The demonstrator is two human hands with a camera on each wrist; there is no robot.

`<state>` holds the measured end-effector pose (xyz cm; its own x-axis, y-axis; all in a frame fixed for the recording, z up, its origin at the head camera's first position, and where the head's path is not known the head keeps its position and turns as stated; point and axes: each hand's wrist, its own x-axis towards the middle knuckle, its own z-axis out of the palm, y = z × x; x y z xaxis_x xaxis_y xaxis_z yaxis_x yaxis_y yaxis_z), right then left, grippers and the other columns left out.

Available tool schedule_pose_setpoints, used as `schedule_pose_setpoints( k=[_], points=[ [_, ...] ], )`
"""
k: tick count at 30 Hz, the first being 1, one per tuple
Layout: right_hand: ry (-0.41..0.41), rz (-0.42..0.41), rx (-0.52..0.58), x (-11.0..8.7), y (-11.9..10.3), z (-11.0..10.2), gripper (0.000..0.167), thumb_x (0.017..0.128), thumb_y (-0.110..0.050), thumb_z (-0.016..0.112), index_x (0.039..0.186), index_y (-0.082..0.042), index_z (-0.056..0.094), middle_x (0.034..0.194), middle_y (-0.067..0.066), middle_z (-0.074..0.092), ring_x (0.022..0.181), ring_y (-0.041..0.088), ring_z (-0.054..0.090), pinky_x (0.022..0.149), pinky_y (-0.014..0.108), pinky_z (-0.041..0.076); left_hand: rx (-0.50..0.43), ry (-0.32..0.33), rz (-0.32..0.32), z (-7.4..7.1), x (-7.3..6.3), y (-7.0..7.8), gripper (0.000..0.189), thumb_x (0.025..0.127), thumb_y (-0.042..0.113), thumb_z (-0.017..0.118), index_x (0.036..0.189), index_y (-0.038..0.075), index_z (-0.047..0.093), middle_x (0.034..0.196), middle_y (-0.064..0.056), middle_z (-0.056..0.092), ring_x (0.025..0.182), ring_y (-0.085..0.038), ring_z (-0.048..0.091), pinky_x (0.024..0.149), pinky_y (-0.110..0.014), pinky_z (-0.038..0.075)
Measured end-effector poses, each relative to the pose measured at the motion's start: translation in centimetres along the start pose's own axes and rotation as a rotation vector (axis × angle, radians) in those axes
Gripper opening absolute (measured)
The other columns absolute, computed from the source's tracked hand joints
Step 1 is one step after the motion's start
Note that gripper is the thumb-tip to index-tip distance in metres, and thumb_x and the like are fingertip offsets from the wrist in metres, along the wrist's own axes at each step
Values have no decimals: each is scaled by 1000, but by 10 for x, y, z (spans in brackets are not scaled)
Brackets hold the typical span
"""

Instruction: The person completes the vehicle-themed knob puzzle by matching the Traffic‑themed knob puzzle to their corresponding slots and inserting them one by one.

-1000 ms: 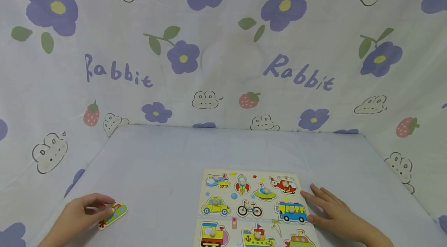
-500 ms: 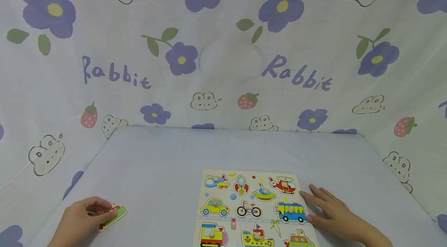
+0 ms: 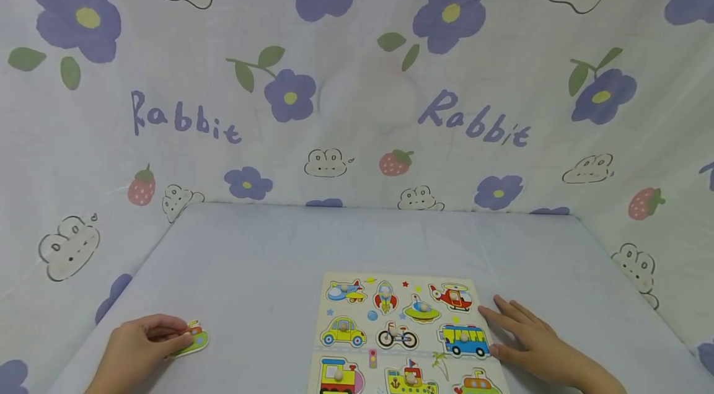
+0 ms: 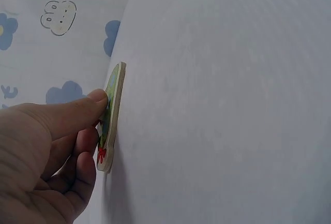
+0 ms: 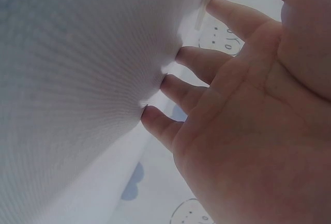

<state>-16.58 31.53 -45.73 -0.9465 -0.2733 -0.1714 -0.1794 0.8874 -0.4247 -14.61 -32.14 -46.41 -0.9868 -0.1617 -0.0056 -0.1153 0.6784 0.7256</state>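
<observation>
At the table's left, my left hand [image 3: 139, 347] pinches a green wooden submarine puzzle piece [image 3: 196, 344] between thumb and fingers. In the left wrist view this submarine piece [image 4: 115, 113] is seen nearly edge-on, its red propeller toward the bottom, and fingers hide part of its face. My right hand [image 3: 535, 341] is spread beside the right edge of the wooden puzzle board [image 3: 368, 295], its thumb and index fingertip right at that edge. Seen from the right wrist, several fingertips [image 5: 151, 113] press on the tablecloth. A submarine picture [image 3: 477, 383] shows at the board's lower right.
Knobbed pieces sit in the board, among them a car [image 3: 343, 331], a bus [image 3: 465, 340] and a train [image 3: 338, 375]. The board's near edge is cut off by the frame. A printed curtain [image 3: 357, 134] walls the pale tabletop [image 3: 262, 258] at the back and sides.
My left hand has shifted slightly right with the submarine piece, which has turned a little and shows less of its propeller end. The right hand stays in place beside the board.
</observation>
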Motion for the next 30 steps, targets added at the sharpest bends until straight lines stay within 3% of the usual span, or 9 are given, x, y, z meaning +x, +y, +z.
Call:
schedule_pose_setpoints(
  k=[6,13,16,23,27,30],
  points=[
    [7,-3,-2,0,1,1,77,83,-60,66,147,-22,48,158,20,22,140,52,9,97,78,12,-16,-1,83,12,5,7,27,75,30,87,89,11,75,82,3,72,74,-8,67,67,-21,51],
    [2,6,3,1,1,1,77,83,-60,66,147,-22,48,158,20,22,140,52,8,97,78,12,43,87,329,25,11,11,17,73,27,88,81,22,73,71,16,66,66,-4,62,61,-22,47],
    [4,8,2,1,1,2,77,83,-60,66,147,-23,48,158,20,22,141,52,8,97,78,12,54,107,389,29,13,15,18,72,25,89,80,25,73,69,19,64,65,-4,60,60,-23,46],
    [1,4,3,1,-1,2,77,83,-60,66,147,-22,48,158,20,22,141,52,8,97,77,11,-2,56,422,39,7,39,17,73,27,88,81,27,73,69,20,64,69,-5,61,64,-25,46],
    [0,2,4,1,0,2,76,83,-60,66,147,-22,48,158,20,22,141,52,8,97,77,12,-25,21,515,54,8,60,18,73,25,88,81,29,72,70,22,64,69,-4,61,64,-26,47],
    [-3,2,9,1,1,2,76,83,-59,66,147,-22,48,158,20,21,141,52,7,97,78,12,-45,-42,589,68,8,81,17,75,24,87,82,28,72,73,22,65,68,-4,60,63,-27,48]
  ],
)
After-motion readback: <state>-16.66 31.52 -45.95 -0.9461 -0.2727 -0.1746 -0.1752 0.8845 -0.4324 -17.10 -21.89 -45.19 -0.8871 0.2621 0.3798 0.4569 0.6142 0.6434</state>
